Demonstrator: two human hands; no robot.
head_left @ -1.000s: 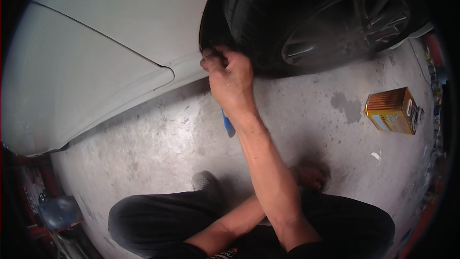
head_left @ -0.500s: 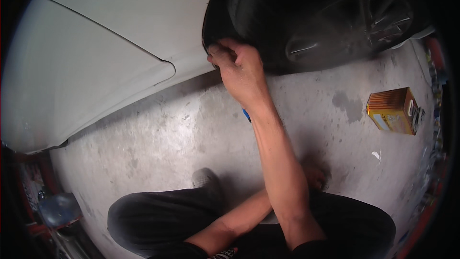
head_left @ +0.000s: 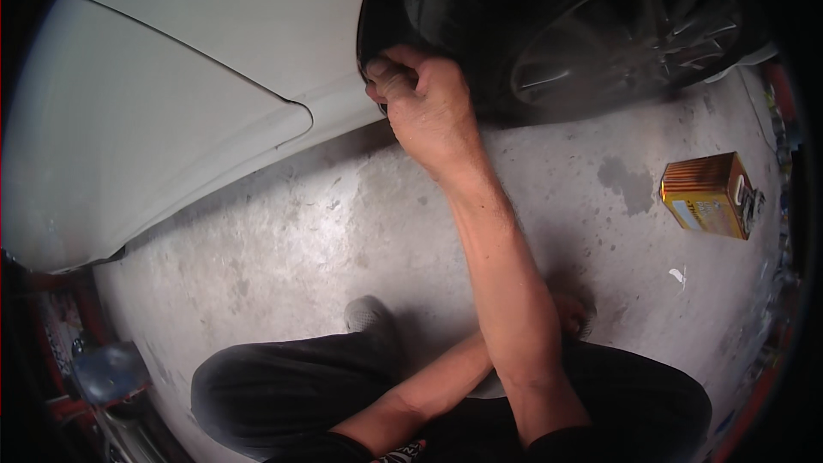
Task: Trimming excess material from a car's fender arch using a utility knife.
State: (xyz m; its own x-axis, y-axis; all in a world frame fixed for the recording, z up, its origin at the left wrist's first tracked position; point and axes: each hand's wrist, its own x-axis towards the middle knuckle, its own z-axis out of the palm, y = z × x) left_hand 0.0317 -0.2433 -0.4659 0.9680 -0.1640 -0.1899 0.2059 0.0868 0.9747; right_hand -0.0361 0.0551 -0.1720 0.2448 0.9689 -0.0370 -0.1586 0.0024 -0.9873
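At the top, my right hand is closed at the lower rear corner of the black wheel arch edge, thumb and fingers pinched round it. Anything small inside those fingers is hidden. Beside it rises the white car body panel, and to the right is a dark wheel with a spoked rim. My left forearm crosses beneath the right one. Partly covered by that arm, my left hand rests low by my right shoe; its fingers are mostly out of sight.
A gold rectangular metal can lies on the grey concrete floor at right. My left shoe shows below the car. At the lower left sits a dark blue rounded object by red shelving.
My right hand has shifted slightly up and left along the wheel arch edge. A bit of blue beside its wrist is now out of sight. My left arm has hardly moved.
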